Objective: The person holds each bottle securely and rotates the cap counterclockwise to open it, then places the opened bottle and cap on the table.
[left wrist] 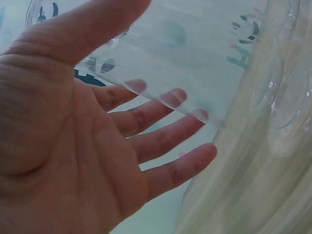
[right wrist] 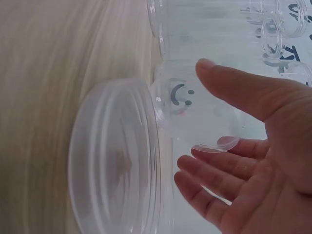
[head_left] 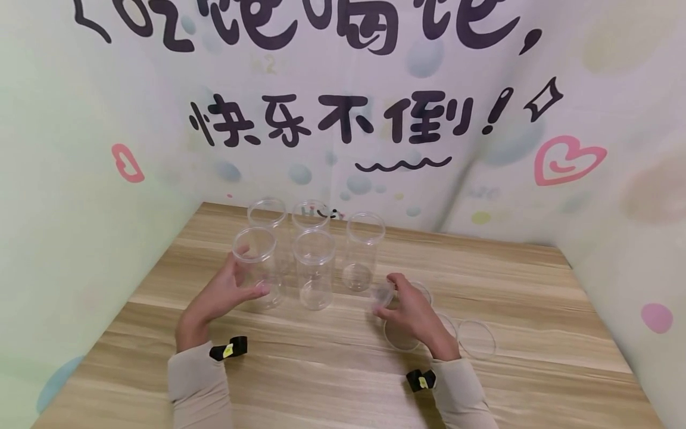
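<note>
Several tall clear plastic cups stand upright in a group at the back left of the table. My left hand [head_left: 222, 291] is around the front left cup [head_left: 257, 245], thumb on the near side and fingers behind it. Through its clear wall my fingertips [left wrist: 175, 95] show in the left wrist view. To the right of the cups, my right hand [head_left: 415, 313] holds a clear plastic lid [head_left: 383, 294] between thumb and fingers; it is blurred in the head view. Another clear lid [right wrist: 114, 156] lies close beside that hand in the right wrist view.
More clear lids, among them one at the far right [head_left: 477, 339], lie flat on the wood-grain table [head_left: 321, 381] under and beside my right forearm. A cup [head_left: 364, 253] stands at the right of the group. A printed wall sheet [head_left: 332, 173] rises behind the table.
</note>
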`<state>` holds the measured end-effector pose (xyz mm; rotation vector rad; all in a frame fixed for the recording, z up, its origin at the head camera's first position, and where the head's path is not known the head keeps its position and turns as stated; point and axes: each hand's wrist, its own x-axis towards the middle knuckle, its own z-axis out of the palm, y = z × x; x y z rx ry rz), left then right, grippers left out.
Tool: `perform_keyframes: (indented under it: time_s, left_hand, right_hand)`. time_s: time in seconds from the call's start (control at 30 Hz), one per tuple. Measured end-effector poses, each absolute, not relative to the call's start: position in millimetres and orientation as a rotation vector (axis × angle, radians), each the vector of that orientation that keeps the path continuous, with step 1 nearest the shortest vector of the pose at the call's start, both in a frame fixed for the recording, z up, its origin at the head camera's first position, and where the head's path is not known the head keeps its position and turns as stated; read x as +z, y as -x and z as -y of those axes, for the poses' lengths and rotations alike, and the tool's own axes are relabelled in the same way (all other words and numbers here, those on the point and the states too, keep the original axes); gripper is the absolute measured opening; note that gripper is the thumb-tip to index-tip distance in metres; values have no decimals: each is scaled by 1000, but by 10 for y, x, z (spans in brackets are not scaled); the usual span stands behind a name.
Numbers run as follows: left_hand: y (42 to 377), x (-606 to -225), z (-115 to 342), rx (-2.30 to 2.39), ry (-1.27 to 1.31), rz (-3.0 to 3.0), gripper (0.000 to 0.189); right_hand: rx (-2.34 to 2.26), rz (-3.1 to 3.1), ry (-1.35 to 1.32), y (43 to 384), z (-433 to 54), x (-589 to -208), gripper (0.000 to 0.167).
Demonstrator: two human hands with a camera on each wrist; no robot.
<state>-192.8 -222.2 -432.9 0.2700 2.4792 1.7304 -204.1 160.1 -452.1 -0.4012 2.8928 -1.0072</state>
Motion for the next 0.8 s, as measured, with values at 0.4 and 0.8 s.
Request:
perform_keyframes:
  time_s: [0.4, 0.8]
  left_hand:
    - [1920, -4345, 2259, 1525, -238, -2580, 96]
    - [1910, -4354, 2244, 1412, -247, -2593, 81]
  right_hand:
    - [-869, -2954, 369, 2060, -1572, -4577, 79]
    - [-638, -3011, 374, 2093, -1503, -4575, 86]
